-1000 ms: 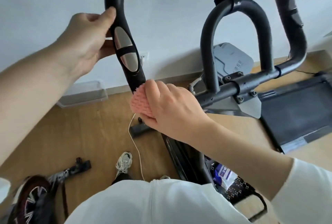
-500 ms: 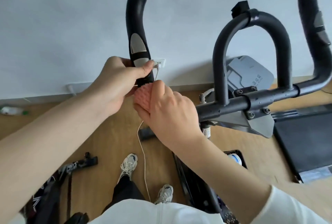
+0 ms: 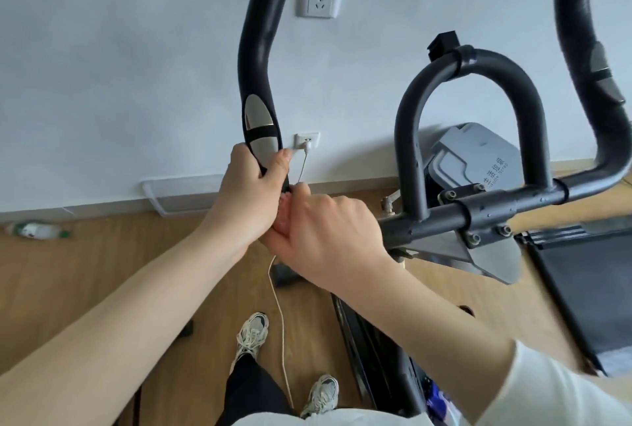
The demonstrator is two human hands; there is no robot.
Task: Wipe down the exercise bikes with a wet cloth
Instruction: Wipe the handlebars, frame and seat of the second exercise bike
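Observation:
The exercise bike's black left handlebar (image 3: pixel 260 49) rises in front of the white wall, with a silver sensor plate low on it. My left hand (image 3: pixel 249 196) grips the bar just below that plate, fingers and thumb curled round it. My right hand (image 3: pixel 325 230) sits right beside it on the lower bend of the bar, wrapped round a pink cloth (image 3: pixel 284 217); only a sliver of the cloth shows between the two hands. The crossbar (image 3: pixel 478 213) and the black centre loop (image 3: pixel 468 63) extend to the right.
A white cable (image 3: pixel 278 306) runs from a low wall socket (image 3: pixel 306 141) down past my shoes. A treadmill deck (image 3: pixel 588 289) lies at the right, a grey lidded bin (image 3: pixel 475 159) behind the loop. A plastic bottle (image 3: pixel 34 230) lies on the wooden floor at the left.
My left hand slid down the handlebar from above the sensor plate to just below it, next to my right hand. The pink cloth is now mostly hidden. The camera tilted up.

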